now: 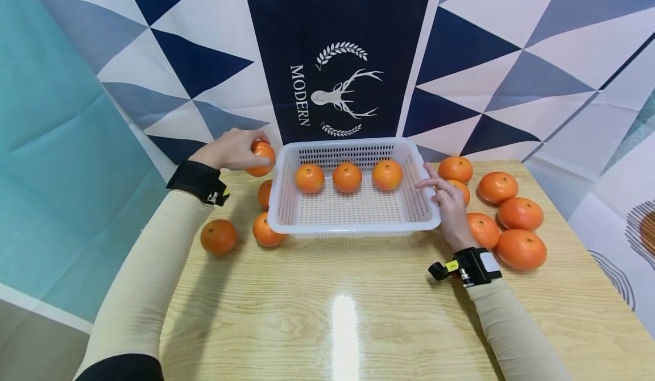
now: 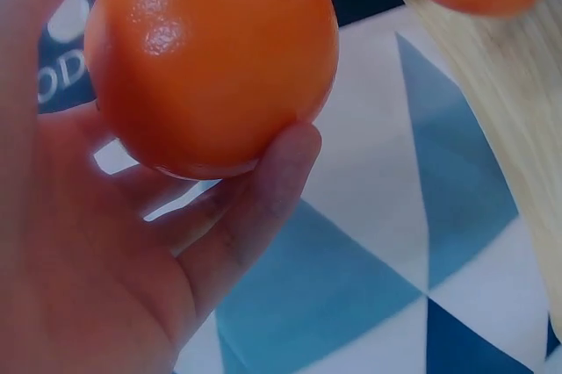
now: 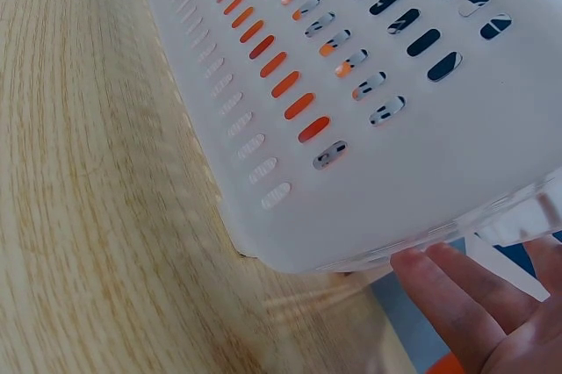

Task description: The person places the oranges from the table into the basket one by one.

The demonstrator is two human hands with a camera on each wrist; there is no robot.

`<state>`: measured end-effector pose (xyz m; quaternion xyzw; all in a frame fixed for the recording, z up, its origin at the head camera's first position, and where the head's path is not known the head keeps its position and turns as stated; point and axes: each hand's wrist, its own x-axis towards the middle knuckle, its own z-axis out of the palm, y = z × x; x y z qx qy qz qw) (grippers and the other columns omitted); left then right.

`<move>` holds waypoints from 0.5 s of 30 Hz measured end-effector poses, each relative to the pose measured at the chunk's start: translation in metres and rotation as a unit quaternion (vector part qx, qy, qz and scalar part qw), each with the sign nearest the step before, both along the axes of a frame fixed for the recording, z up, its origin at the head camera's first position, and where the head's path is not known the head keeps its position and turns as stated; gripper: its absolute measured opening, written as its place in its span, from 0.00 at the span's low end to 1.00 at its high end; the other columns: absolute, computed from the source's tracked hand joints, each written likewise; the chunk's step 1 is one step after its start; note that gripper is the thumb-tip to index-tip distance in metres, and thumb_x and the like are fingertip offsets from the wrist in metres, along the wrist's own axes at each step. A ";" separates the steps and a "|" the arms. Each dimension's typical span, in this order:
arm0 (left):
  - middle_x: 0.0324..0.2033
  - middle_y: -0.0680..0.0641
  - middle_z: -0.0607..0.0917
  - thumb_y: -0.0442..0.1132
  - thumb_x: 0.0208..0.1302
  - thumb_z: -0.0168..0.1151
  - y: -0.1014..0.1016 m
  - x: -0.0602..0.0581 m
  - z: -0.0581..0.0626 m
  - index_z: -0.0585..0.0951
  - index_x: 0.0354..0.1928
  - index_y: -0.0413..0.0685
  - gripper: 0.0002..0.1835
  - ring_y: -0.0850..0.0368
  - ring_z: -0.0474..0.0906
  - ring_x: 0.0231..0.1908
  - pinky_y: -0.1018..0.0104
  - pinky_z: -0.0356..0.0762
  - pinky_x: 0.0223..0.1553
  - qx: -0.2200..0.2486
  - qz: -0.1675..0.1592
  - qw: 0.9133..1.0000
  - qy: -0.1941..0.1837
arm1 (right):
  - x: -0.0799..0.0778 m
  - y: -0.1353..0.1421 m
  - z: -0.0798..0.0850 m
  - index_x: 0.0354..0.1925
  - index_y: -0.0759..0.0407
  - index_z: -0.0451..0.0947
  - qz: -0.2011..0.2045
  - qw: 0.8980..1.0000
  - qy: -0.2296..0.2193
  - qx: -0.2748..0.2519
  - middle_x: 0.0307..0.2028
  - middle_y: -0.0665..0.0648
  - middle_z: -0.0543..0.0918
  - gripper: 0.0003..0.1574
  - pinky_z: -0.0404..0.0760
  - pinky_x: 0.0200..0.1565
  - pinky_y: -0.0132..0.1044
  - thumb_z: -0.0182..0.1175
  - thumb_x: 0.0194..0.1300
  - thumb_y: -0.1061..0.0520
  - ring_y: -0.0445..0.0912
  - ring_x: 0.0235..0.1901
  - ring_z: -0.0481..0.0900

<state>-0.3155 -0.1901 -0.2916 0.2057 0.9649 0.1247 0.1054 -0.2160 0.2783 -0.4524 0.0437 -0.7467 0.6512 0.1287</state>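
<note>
A white perforated plastic basket [image 1: 353, 227] stands on the table with a row of 3 oranges [image 1: 347, 177] inside. My left hand [image 1: 232, 149] grips another orange [image 1: 262, 158] just outside the basket's left end; in the left wrist view fingers and thumb wrap round this orange [image 2: 215, 58]. My right hand [image 1: 450, 210] is at the basket's right end, fingers fairly straight. Its fingertips touch the basket wall [image 3: 351, 216] near the rim in the right wrist view. Left of the basket lie more oranges, one [image 1: 218, 236] apart from the others.
Several oranges [image 1: 521, 214] are grouped on the table right of the basket, some close beside my right hand. A patterned cloth [image 1: 204, 57] hangs behind the table's back edge. The wooden table top [image 1: 286, 313] extends in front of the basket.
</note>
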 end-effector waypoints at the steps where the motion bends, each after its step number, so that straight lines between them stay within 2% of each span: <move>1: 0.54 0.36 0.88 0.54 0.69 0.62 0.004 0.000 0.001 0.79 0.69 0.44 0.32 0.41 0.82 0.49 0.53 0.78 0.51 0.002 -0.004 1.000 -0.001 | 0.000 0.000 0.000 0.50 0.75 0.84 0.000 1.000 0.000 -0.001 0.89 0.64 0.63 0.27 0.72 0.67 0.14 0.39 0.70 0.69 0.57 0.92 0.55; 6: 0.57 0.36 0.87 0.52 0.68 0.62 0.024 -0.001 0.001 0.79 0.71 0.45 0.32 0.40 0.82 0.52 0.49 0.80 0.56 0.011 -0.016 1.000 -0.005 | 0.000 -0.001 0.001 0.50 0.78 0.83 0.004 1.000 0.004 -0.005 0.88 0.66 0.64 0.26 0.71 0.68 0.14 0.39 0.69 0.70 0.58 0.92 0.55; 10: 0.61 0.37 0.85 0.54 0.67 0.62 0.042 -0.003 -0.002 0.80 0.72 0.48 0.34 0.40 0.79 0.58 0.45 0.80 0.61 0.001 -0.027 1.000 0.002 | 0.000 0.000 0.001 0.50 0.77 0.82 0.006 1.000 0.000 0.001 0.89 0.62 0.65 0.26 0.73 0.68 0.14 0.39 0.70 0.69 0.57 0.92 0.55; 12: 0.61 0.38 0.86 0.55 0.66 0.62 0.052 -0.004 -0.005 0.80 0.72 0.49 0.35 0.40 0.78 0.59 0.46 0.80 0.62 -0.002 -0.035 0.999 0.001 | 0.000 0.000 0.001 0.51 0.77 0.82 0.004 1.000 -0.002 0.004 0.89 0.60 0.65 0.26 0.73 0.68 0.14 0.38 0.71 0.69 0.56 0.92 0.56; 15: 0.60 0.39 0.87 0.55 0.65 0.63 0.066 -0.007 -0.011 0.80 0.71 0.48 0.34 0.41 0.81 0.57 0.48 0.82 0.62 0.005 -0.052 0.999 -0.008 | 0.000 0.000 0.001 0.51 0.79 0.81 0.000 1.000 0.003 0.005 0.88 0.63 0.65 0.26 0.71 0.69 0.13 0.39 0.70 0.69 0.56 0.91 0.56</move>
